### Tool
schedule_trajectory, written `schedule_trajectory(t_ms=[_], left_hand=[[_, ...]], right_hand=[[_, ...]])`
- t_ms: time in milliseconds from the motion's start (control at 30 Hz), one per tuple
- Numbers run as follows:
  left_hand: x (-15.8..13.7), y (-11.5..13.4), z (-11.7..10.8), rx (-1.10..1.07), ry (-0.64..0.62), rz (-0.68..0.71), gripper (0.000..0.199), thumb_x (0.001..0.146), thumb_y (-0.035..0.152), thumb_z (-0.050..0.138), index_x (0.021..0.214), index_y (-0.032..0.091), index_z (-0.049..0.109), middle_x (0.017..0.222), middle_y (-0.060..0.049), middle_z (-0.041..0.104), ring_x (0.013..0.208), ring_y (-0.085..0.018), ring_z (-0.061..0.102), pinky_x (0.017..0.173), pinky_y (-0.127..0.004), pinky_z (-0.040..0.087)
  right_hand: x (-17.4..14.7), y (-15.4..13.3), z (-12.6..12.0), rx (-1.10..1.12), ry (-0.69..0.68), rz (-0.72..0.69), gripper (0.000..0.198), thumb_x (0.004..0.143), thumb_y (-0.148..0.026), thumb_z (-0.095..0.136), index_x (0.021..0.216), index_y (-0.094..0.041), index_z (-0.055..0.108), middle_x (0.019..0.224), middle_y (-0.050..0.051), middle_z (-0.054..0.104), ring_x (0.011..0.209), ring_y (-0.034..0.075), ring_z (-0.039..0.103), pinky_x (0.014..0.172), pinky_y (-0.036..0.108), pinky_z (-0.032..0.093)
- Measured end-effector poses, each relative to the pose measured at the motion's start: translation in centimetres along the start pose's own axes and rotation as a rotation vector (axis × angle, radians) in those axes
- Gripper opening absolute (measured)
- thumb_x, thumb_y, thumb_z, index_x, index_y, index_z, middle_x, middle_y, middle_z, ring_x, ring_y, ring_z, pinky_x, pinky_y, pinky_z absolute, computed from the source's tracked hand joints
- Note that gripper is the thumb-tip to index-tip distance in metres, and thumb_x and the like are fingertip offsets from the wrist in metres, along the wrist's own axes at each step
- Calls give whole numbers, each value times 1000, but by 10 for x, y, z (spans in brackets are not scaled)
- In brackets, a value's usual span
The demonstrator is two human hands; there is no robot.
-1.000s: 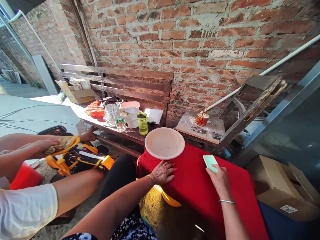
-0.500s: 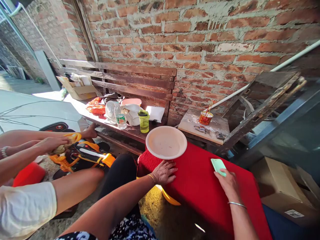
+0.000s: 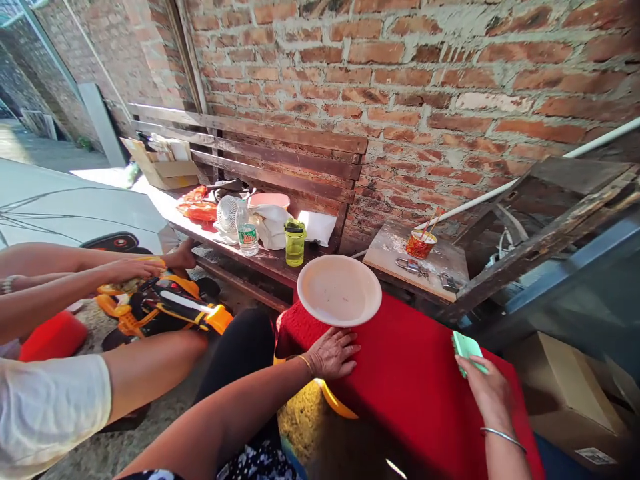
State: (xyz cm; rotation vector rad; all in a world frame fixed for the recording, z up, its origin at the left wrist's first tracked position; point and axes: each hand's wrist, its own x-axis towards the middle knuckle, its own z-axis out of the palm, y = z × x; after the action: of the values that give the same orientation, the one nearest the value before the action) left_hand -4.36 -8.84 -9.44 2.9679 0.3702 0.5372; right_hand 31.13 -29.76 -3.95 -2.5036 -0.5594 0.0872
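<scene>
A red cloth covers the surface in front of me. My left hand lies flat on it with the fingers spread, just below the rim of a pale plastic basin. Small dark specks show in the basin's bottom. Over the cloth's right part, my right hand grips a mint-green scrub brush between thumb and fingers. The brush is tilted, and a darker, bristly underside shows along its left edge.
Behind the basin, a wooden bench bears a green bottle, a water bottle and a small fan. A noodle cup and padlocks stand on a board. At left, another person's hand touches an orange-black toy. A cardboard box is at right.
My right hand has moved right with the scrub brush and tilted it, showing its side. My left hand stays by the basin. The view has shifted slightly.
</scene>
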Motion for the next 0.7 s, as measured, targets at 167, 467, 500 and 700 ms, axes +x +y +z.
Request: schedule_trajectory(t_ms=[167,467,500,700], left_hand=[[-2,1,0,28,37,21,43,95,50,61,130,26,68,140,-6,65,131,-26,56,115,-41,36],[-7,2,-2,50,74,34,41,97,50,58,129,26,68,140,-5,65,129,-24,59,116,-40,35],[-7,2,-2,51,70,34,41,97,50,59,129,26,68,141,-5,65,129,-24,59,115,-40,35],[-6,2,-2,43,68,45,41,97,49,59,130,25,68,140,-6,65,130,-25,58,115,-40,36]], right_hand=[[3,-102,65,86,-107,-179,54,69,-58,62,103,-19,76,86,10,72,80,28,67,72,36,51],[12,-166,132,39,-191,-369,33,74,-41,72,100,-23,77,96,8,66,92,23,65,82,29,48],[15,-161,130,26,-191,-361,33,73,-41,72,101,-23,77,96,8,66,93,24,65,82,29,48],[39,-88,73,-61,-129,-199,43,73,-48,63,103,-20,76,91,11,65,91,30,65,81,37,50]])
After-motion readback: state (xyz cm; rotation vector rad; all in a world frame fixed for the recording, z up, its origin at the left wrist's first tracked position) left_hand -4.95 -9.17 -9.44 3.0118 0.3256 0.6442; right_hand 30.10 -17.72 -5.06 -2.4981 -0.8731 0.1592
